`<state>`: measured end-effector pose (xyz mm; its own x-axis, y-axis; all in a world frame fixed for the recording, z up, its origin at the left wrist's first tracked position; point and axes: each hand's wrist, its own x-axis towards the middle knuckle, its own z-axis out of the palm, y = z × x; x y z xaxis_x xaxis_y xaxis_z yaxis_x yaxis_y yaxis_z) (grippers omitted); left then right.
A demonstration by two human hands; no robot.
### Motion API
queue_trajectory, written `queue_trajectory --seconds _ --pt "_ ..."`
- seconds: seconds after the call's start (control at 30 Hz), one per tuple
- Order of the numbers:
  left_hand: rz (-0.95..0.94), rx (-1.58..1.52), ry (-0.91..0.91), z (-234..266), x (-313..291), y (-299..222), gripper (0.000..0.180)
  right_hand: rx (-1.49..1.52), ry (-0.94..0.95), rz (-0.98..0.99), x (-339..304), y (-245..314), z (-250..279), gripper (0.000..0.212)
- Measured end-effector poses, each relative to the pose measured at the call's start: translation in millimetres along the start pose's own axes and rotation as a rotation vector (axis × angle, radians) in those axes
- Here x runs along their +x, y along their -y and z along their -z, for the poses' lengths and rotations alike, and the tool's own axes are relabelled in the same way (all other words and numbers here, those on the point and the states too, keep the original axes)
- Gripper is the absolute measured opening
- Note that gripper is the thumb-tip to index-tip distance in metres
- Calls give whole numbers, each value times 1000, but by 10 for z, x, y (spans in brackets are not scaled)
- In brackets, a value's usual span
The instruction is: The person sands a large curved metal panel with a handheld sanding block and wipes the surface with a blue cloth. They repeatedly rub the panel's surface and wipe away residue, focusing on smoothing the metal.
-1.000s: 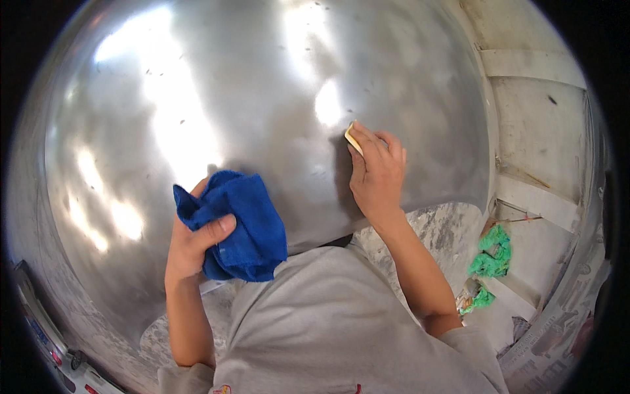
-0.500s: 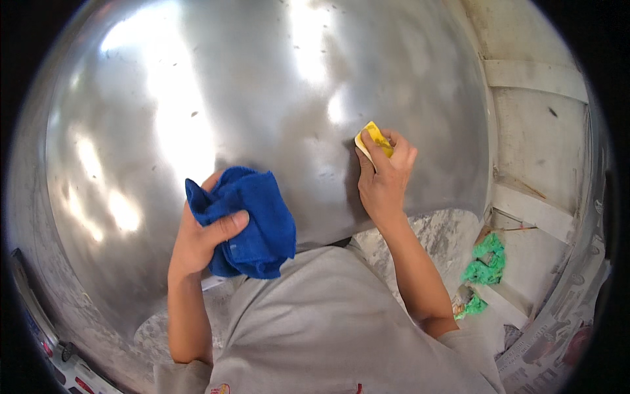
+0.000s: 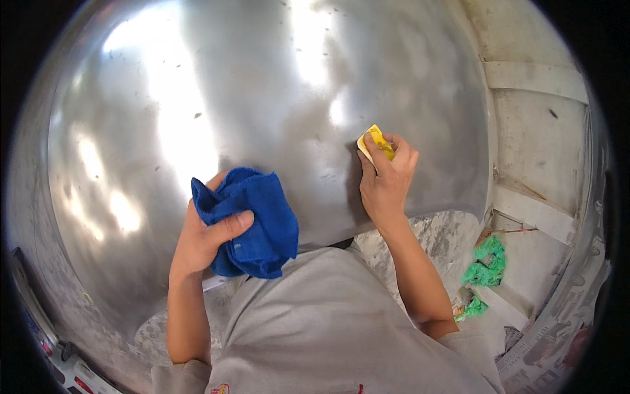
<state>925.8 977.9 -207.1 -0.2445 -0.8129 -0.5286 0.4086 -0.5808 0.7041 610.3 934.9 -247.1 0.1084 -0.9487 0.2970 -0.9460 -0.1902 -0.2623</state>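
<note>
Metal panel looks part-way done, I'd say: much of it is smooth & shiny, but dark specks dot the far side & left (dirt or marks, can't tell), & the sheen is uneven, w/ cloudy patches in the ctr & toward the right. Can't tell which areas are finished. Panel is grey, curved, w/ bright glare on the left & at far ctr; it fills most of the view, just beyond the person's grey shirt. Rt hand is over its near right part, fingers & thumb pinching a yellow pad, tilted; can't tell if pad touches metal. L hand is by the near edge, left of ctr, curled around a bunched blue cloth, thumb on top. Green plastic scraps lie near right, apart from panel.
</note>
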Motion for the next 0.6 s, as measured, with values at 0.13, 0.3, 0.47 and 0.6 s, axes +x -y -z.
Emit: queue_trajectory --seconds 0.13,0.3,0.47,0.6 --pt "-48 105 -49 -15 1 -18 63 9 -32 43 11 -2 -2 38" --pt "6 27 -38 -29 31 -4 64 39 -101 111 16 -5 -13 39" --pt "-20 -17 -37 -37 -2 6 62 0 34 -11 -4 24 -17 38" --pt "-109 -41 -74 -129 -46 4 60 12 -9 85 33 36 -45 38"
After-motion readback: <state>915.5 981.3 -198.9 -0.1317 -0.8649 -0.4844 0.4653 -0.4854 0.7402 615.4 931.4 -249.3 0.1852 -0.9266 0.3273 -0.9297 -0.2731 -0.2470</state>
